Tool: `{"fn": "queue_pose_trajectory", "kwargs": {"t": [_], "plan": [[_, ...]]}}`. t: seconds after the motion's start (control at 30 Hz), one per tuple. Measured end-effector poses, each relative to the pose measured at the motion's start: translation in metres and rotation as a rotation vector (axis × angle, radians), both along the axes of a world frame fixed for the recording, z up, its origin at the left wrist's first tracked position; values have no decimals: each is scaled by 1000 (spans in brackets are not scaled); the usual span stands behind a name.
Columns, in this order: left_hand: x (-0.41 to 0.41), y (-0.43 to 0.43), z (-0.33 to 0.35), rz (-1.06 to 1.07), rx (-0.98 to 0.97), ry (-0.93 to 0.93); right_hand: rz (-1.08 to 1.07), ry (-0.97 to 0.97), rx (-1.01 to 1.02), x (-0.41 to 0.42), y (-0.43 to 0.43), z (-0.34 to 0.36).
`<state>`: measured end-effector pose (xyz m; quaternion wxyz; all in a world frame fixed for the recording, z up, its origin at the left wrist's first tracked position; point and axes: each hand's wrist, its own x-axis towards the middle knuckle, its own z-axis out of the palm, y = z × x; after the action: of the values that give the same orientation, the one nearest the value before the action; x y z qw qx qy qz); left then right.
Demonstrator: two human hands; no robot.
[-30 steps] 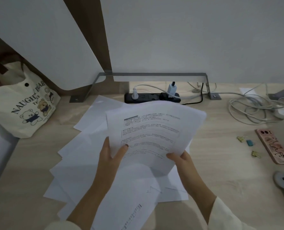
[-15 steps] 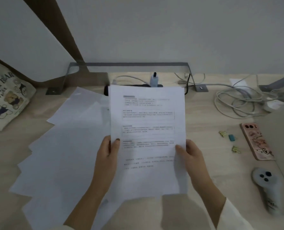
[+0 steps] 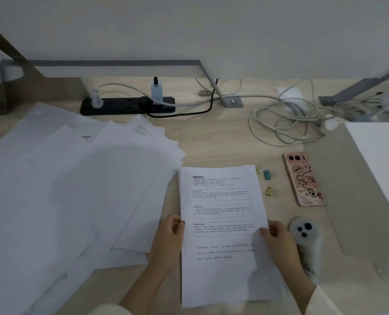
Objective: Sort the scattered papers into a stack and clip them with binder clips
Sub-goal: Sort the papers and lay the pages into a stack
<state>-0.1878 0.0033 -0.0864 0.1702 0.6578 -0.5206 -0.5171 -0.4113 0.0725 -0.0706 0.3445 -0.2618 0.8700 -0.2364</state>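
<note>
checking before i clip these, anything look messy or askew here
The loose papers left of the held sheet are fanned out at differing angles, not squared into a stack. The binder clips lie unused beside the phone.

Matt white paper sheet (image 3: pixel 223 223) on a pale wood-grain desk (image 3: pixel 211 144)

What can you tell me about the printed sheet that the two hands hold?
The printed sheet is white paper, long side away from the person, with a grey heading bar, three boxed text blocks and loose lines below. The left hand pinches its left edge, the right hand its right edge. It is right of the scattered papers, its top right corner near the binder clips. One sheet or several: unclear.
</note>
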Motion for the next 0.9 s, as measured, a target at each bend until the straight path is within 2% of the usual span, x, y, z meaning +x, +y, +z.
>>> {"fn": "queue_pose_trajectory", "kwargs": {"t": [0.17,0.3,0.4,0.53,0.67,0.83,0.9], "plan": [[-3,0,-3,-43,-44,-71,37,-2,13,-7,-4,-1],[1,-1,2,-98,-100,-153,100,191,19,-6,-9,3],[18,-4,9,-40,-216,-210,180,179,-26,2,-25,12],[59,-7,15,11,-324,-247,352,102,-111,35,-61,18],[119,0,18,87,-386,-381,597,16,-146,99,-95,18],[204,25,18,260,-270,-490,909,-65,-199,190,-117,17],[233,37,18,237,-195,-563,1045,-65,-224,226,-119,16]]}}
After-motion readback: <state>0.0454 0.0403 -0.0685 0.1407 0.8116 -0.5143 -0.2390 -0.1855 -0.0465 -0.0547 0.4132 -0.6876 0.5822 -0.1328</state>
